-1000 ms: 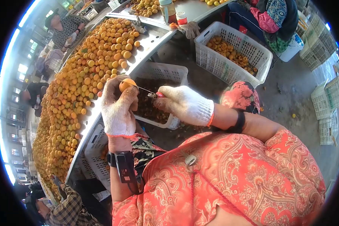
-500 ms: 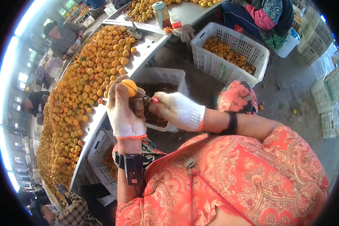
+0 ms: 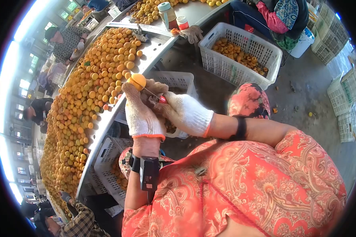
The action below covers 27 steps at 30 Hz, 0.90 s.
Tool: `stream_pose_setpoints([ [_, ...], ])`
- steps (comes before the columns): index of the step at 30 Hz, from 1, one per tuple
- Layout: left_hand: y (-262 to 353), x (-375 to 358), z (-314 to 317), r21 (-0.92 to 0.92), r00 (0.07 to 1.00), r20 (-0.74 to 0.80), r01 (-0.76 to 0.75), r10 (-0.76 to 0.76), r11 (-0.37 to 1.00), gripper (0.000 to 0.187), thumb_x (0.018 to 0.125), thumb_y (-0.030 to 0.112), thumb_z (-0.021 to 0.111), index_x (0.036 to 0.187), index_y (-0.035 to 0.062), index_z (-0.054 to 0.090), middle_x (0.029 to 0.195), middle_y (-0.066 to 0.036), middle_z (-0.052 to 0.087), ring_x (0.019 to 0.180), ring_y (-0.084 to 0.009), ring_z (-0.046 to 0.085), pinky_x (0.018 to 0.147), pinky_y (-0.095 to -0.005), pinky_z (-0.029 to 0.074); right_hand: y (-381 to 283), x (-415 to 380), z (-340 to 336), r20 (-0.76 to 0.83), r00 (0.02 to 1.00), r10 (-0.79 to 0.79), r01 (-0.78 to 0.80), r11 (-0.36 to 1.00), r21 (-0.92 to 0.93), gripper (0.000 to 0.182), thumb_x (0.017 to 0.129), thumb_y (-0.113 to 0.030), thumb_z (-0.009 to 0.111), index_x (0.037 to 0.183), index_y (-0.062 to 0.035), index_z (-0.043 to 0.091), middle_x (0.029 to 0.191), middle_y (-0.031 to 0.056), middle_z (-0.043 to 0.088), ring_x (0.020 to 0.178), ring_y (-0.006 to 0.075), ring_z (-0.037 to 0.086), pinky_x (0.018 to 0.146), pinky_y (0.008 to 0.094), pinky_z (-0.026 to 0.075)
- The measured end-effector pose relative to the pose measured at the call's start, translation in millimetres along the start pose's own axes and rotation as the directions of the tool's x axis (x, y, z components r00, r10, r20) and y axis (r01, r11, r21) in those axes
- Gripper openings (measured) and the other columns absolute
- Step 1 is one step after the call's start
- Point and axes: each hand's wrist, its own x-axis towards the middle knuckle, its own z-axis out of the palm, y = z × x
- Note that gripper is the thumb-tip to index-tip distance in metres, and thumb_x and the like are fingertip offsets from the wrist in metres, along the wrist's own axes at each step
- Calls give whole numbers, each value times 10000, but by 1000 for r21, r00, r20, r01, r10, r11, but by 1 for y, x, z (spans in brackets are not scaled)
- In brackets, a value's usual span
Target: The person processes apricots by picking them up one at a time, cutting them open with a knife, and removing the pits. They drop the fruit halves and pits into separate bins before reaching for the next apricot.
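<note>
My left hand (image 3: 142, 112), in a stained white knit glove, pinches an orange-yellow apricot (image 3: 137, 81) at its fingertips. A dark line crosses the apricot's near side. My right hand (image 3: 190, 112), gloved likewise, is closed around a small red-handled knife (image 3: 162, 99). Its thin metal blade points up and left, its tip at the apricot. The two hands are close together, fingertips nearly meeting. Just left of them, a large heap of apricots (image 3: 103, 63) covers the metal table (image 3: 146, 53).
Below my hands stands a white crate (image 3: 188, 81); another crate (image 3: 241, 75) behind it holds split apricots (image 3: 235, 55). A third crate (image 3: 106, 158) sits under the table edge. A bottle (image 3: 167, 15) and jar (image 3: 182, 23) stand at the back. Several people work around the tables.
My left hand has shifted right with the apricot, which has turned and now shows a line across it. My right hand keeps the knife and has barely moved.
</note>
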Motion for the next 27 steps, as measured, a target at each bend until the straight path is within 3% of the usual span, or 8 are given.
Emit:
stream_pose_setpoints([
  [3,6,3,1,87,998,29,54,-56,995,597,985,571,500,1149,5,592,927,-108,673,852,-206,652,799,-321,496,-4,0,-4,-78,995,-54,47,995,-92,250,995,-242,569,1005,7,563,829,242,649,800,410,668,655,426,513],
  [5,4,13,-5,208,966,57,-257,251,944,626,945,618,539,1095,12,589,950,-130,668,878,-206,608,830,-333,480,-8,0,-10,-67,994,-81,74,992,-100,251,992,-251,561,1000,-1,552,799,250,644,784,430,656,641,463,506],
  [7,13,10,-13,276,958,59,-287,282,917,533,981,490,569,1136,-20,592,931,-162,670,824,-212,607,868,-344,467,-8,-1,-10,-45,993,-110,105,989,-102,252,989,-261,553,995,-9,541,769,258,639,769,450,644,627,499,499],
  [10,17,11,-23,118,972,122,-214,200,970,257,941,112,656,1144,-41,619,967,-105,673,816,-177,638,795,-290,509,-10,0,-9,-44,998,-47,48,999,5,232,975,-254,576,985,-26,534,747,247,631,754,441,647,613,496,496],
  [16,11,1,-2,52,925,188,-344,329,937,284,921,32,629,1200,0,584,1009,-122,656,892,-229,646,824,-342,526,-4,1,-8,-56,997,-59,54,995,-89,236,968,-258,590,950,-32,524,740,241,630,735,437,646,606,496,495],
  [19,6,2,-6,20,967,140,-219,214,976,274,921,22,616,1191,-5,579,1029,-119,649,917,-225,638,829,-355,522,-1,1,-6,-73,988,-140,129,983,-131,254,968,-272,586,945,-27,523,724,240,627,716,435,645,597,503,493],
  [24,1,3,-6,-56,982,149,-110,117,992,340,958,241,662,1185,-1,591,1040,-114,645,949,-221,621,868,-352,497,6,3,-7,-53,997,-60,45,968,-247,296,963,-311,572,965,-17,536,718,236,633,698,420,653,596,506,501],
  [27,0,-3,5,-163,992,113,76,-58,984,424,951,403,655,1112,12,623,1044,-110,649,1003,-221,601,881,-359,487,3,6,-8,-45,997,59,-69,962,-264,288,954,-303,577,1007,-21,557,758,241,650,732,417,661,621,498,511],
])
